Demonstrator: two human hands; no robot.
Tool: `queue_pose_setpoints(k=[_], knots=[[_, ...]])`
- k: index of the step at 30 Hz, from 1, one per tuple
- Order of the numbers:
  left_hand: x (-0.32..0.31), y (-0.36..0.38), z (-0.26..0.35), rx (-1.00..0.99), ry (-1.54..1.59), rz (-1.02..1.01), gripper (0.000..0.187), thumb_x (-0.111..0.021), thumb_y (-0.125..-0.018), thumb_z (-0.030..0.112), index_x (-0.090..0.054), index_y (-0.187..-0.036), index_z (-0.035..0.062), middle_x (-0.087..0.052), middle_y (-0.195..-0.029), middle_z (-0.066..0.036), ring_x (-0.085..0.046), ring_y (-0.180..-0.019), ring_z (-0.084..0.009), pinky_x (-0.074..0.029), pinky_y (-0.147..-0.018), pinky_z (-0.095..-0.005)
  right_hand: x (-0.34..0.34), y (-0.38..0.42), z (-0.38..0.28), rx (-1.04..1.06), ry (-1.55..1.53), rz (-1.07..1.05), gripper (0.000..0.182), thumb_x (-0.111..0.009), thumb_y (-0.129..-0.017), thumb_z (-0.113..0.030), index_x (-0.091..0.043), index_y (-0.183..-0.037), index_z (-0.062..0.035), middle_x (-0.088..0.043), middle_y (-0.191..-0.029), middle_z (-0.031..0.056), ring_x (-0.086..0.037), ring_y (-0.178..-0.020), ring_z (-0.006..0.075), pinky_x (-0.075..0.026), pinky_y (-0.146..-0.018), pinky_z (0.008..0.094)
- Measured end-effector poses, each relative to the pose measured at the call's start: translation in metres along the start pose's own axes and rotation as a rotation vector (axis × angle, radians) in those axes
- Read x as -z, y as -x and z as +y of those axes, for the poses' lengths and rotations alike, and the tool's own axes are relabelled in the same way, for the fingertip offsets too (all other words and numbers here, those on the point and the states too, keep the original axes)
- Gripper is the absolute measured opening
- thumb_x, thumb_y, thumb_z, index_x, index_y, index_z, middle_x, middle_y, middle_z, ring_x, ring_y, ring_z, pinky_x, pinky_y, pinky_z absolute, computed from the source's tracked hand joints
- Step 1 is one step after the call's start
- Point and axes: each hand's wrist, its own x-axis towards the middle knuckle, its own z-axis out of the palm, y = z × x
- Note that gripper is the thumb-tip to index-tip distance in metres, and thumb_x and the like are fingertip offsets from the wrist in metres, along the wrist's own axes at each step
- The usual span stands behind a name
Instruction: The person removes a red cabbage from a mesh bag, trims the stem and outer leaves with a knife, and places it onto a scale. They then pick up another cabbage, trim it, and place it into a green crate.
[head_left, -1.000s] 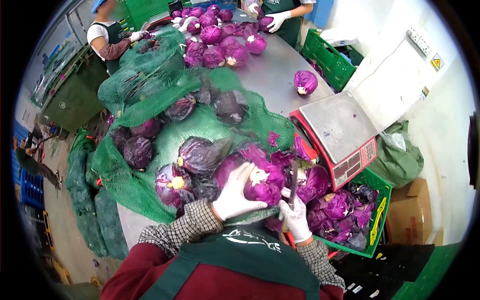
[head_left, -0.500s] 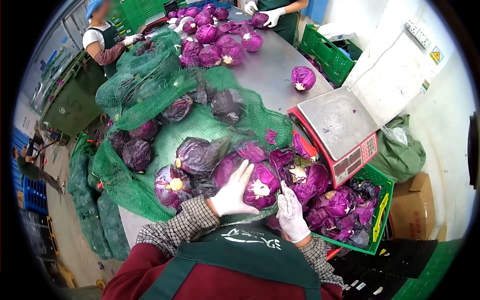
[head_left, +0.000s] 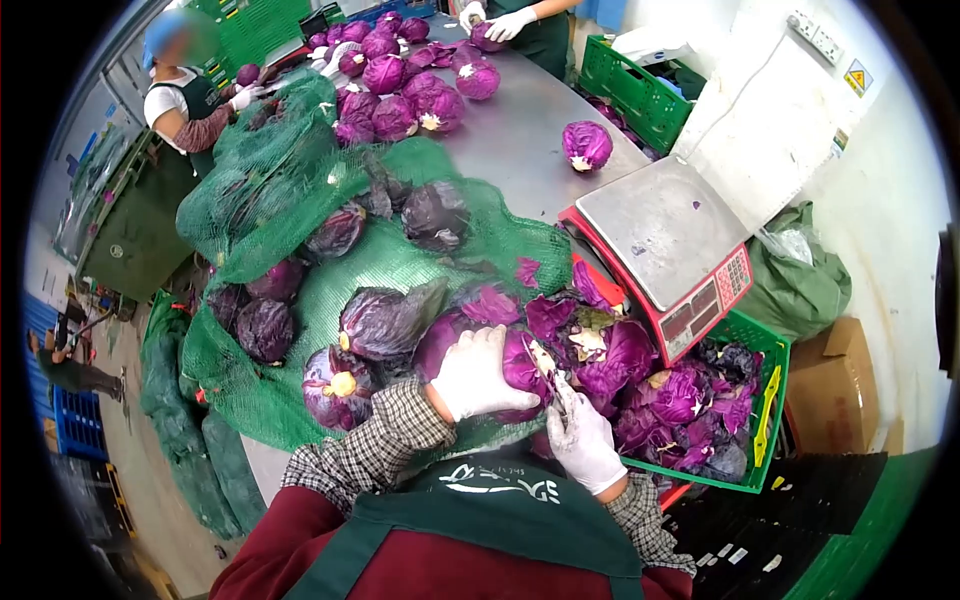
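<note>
cabbage [head_left: 522,368] beside green netting [head_left: 318,300], loose leaves [head_left: 491,306]; scale [head_left: 650,230] near

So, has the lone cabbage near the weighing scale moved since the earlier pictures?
No. Against the weighing scale, the lone cabbage keeps its place on the metal table; only the camera view has shifted.

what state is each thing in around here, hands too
left hand, gloved, gripping a cabbage
cabbage, held, pale stem end exposed
right hand, gloved, closed on a knife
knife, at the stem, mostly hidden
green net, spread open, cabbages on it
scale, small purple scrap on pan
green crate, filled with purple leaves
</note>
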Motion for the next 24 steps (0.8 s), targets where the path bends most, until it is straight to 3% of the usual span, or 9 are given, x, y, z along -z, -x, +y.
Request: queue_pose_setpoints(k=[1, 4, 8, 14, 19, 22, 24], knots=[[-0.002, -0.002, 0.000, 0.009, 0.001, 0.000, 0.118, -0.077, -0.056, 0.067, -0.040, -0.135, -0.0123, -0.050, -0.129, -0.029, -0.049, -0.120, -0.0404, -0.037, -0.107, -0.0424, 0.003, 0.001, -0.001, 0.036, 0.025, 0.022, 0.040, -0.062, -0.087, -0.010, -0.054, -0.126, -0.0012, -0.062, -0.087, 0.0135, -0.064, -0.073, 0.0333, -0.052, -0.060, 0.0418], [0.001, -0.001, 0.004, 0.007, -0.036, 0.033, 0.115, -0.077, -0.057, 0.063, -0.040, -0.135, -0.0131, -0.053, -0.125, -0.028, -0.052, -0.116, -0.0401, -0.045, -0.100, -0.0436, 0.004, 0.003, -0.001, -0.034, 0.019, -0.070, 0.040, -0.061, -0.088, -0.010, -0.054, -0.126, -0.0029, -0.063, -0.086, 0.0161, -0.064, -0.071, 0.0351, -0.052, -0.058, 0.0430], [0.003, -0.004, 0.008, -0.008, -0.063, 0.030, 0.114, -0.076, -0.057, 0.062, -0.040, -0.134, -0.0134, -0.054, -0.123, -0.028, -0.052, -0.115, -0.0396, -0.046, -0.098, -0.0436, -0.005, 0.002, 0.004, -0.075, 0.038, -0.069, 0.028, -0.059, -0.089, -0.010, -0.061, -0.116, -0.0016, -0.062, -0.072, 0.0172, -0.063, -0.063, 0.0370, -0.052, -0.055, 0.0446], [0.001, -0.013, 0.016, -0.024, -0.115, -0.005, 0.110, -0.076, -0.059, 0.060, -0.041, -0.132, -0.0138, -0.055, -0.119, -0.027, -0.054, -0.113, -0.0383, -0.047, -0.095, -0.0435, -0.010, -0.016, 0.025, -0.047, 0.118, -0.185, 0.017, -0.056, -0.089, -0.009, -0.063, -0.100, 0.0008, -0.064, -0.073, 0.0201, -0.065, -0.063, 0.0363, -0.053, -0.054, 0.0441], [0.001, -0.009, 0.034, 0.014, -0.196, 0.047, 0.108, -0.075, -0.061, 0.061, -0.042, -0.131, -0.0143, -0.056, -0.116, -0.026, -0.055, -0.110, -0.0366, -0.049, -0.092, -0.0430, -0.022, -0.034, 0.038, -0.094, 0.128, -0.211, 0.026, -0.054, -0.085, -0.007, -0.056, -0.109, 0.0021, -0.063, -0.071, 0.0180, -0.065, -0.064, 0.0386, -0.054, -0.059, 0.0457], [-0.009, -0.007, 0.020, 0.001, -0.132, 0.098, 0.106, -0.074, -0.061, 0.062, -0.044, -0.128, -0.0139, -0.056, -0.115, -0.026, -0.055, -0.109, -0.0368, -0.049, -0.091, -0.0436, -0.028, -0.038, 0.043, 0.049, 0.207, -0.154, 0.032, -0.051, -0.085, -0.009, -0.056, -0.111, 0.0086, -0.066, -0.072, 0.0184, -0.068, -0.065, 0.0353, -0.055, -0.058, 0.0450], [-0.008, -0.005, 0.020, 0.020, -0.103, 0.120, 0.105, -0.073, -0.062, 0.063, -0.044, -0.127, -0.0138, -0.057, -0.114, -0.027, -0.055, -0.110, -0.0370, -0.049, -0.091, -0.0439, -0.024, -0.048, 0.039, 0.003, 0.233, -0.222, 0.017, -0.050, -0.086, -0.011, -0.057, -0.095, 0.0028, -0.066, -0.074, 0.0182, -0.068, -0.066, 0.0347, -0.055, -0.058, 0.0449]])
